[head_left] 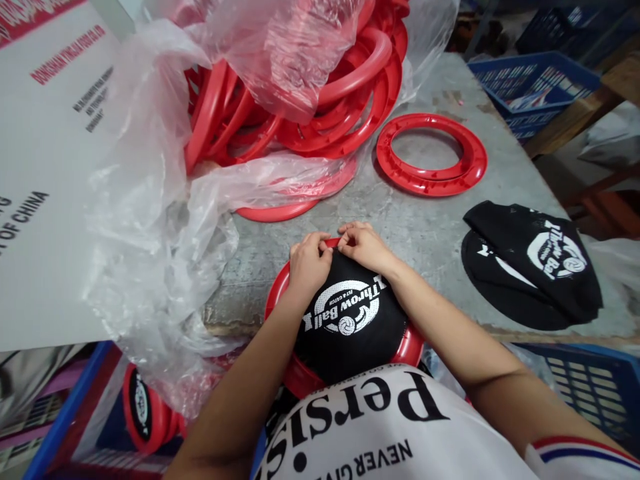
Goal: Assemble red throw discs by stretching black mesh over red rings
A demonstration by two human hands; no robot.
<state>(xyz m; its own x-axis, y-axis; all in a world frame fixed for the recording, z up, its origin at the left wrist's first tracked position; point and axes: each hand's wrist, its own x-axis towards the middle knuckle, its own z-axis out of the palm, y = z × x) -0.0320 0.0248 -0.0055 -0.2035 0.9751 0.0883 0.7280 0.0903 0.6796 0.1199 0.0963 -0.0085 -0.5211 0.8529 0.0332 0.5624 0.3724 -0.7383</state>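
A red plastic ring leans against my body at the table's front edge, its opening covered by a round black fabric piece printed "Throw Ball" in white. At the ring's far rim, my left hand pinches the fabric edge with closed fingers. Close beside it, my right hand pinches the same edge, thumb and fingers pressed together. A strip of red rim shows between the two hands. To the right lie several loose black printed fabric pieces, overlapping. Another red ring without fabric rests flat beyond my right hand.
Many red rings are heaped at the back under clear plastic bags. A white printed carton stands at left. A blue crate below holds covered rings. Other blue crates sit at right. The grey table spans the middle.
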